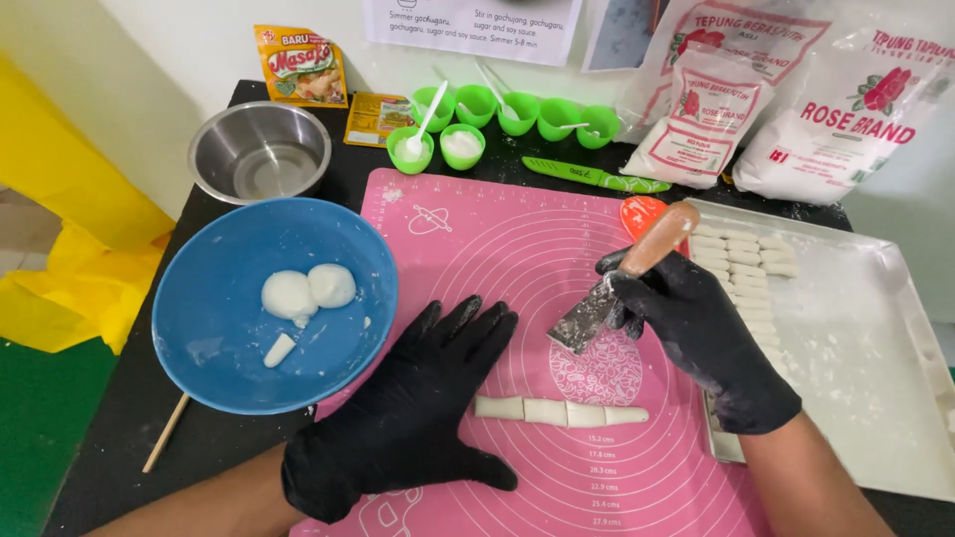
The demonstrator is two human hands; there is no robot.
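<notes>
Resting flat with fingers spread, the left hand lies palm down on the pink mat, holding nothing, its fingertips just left of the dough strip. That strip lies across the mat toward the desk's near edge, already cut into short pieces that touch end to end. The right hand hovers above and to the right of the strip, closed around the wooden handle of a scraper whose metal blade tilts down toward the mat without touching the dough.

Both hands wear black gloves. Bare mat lies open between blade and strip, and more of it stretches toward the far edge of the desk.

A blue bowl overlaps the mat's left edge; inside it sit two dough balls, touching, and a small offcut. Beyond it, near the far left corner, stands an empty steel bowl. A wooden skewer pokes out from under the blue bowl at the near left.

A white tray fills the right side, its left rim just beside the mat, with rows of cut pieces packed at its far left corner and floury open surface elsewhere. Along the far edge stand green cups, a green knife and white flour bags.
</notes>
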